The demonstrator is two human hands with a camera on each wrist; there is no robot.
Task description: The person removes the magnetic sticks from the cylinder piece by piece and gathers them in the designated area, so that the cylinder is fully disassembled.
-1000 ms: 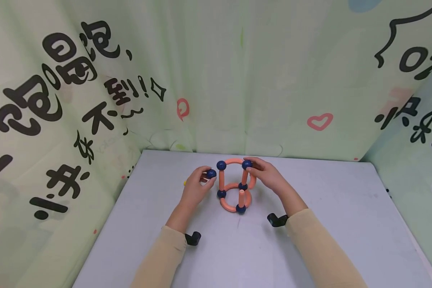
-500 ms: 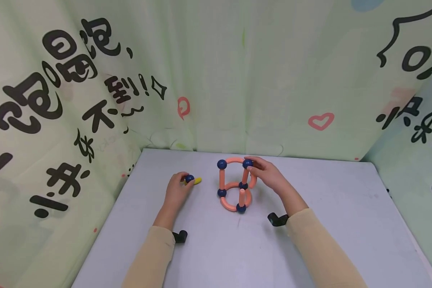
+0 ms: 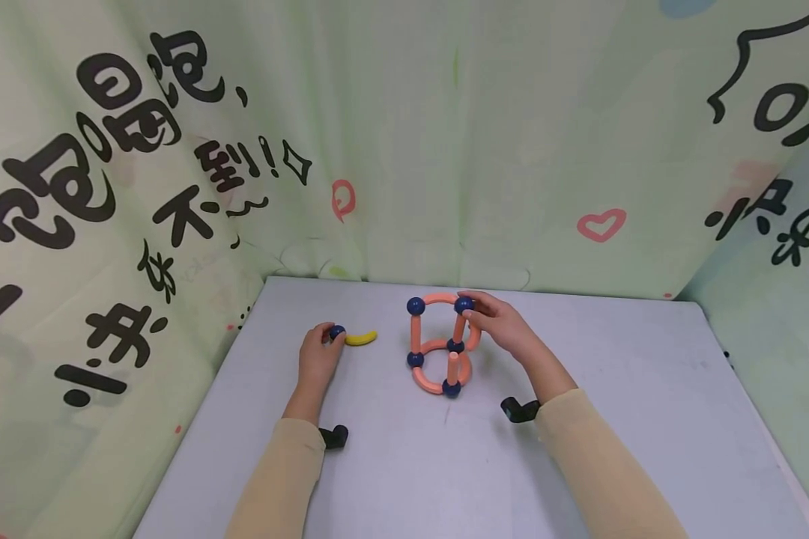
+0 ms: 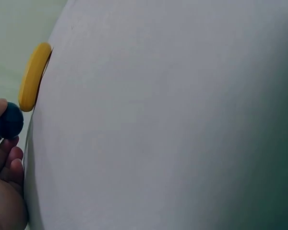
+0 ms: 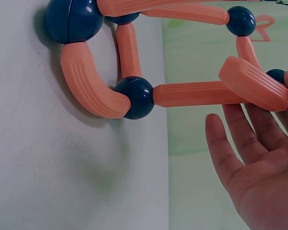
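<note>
My left hand (image 3: 318, 363) pinching 1 glossy dark-blue ball (image 3: 338, 332), just beside a curved yellow plastic rod (image 3: 361, 339) on the white table (image 3: 418, 471), my right hand (image 3: 507, 326), some fingers loosely extended, gripping the top right corner ball (image 3: 464, 304) of a standing salmon-pink plastic rod-and-ball frame (image 3: 415, 334)

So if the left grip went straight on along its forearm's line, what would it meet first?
Probably the pale green printed curtain behind the white table, though depth is unclear. The yellow curved rod lies off-line, right of the left grip.
</note>
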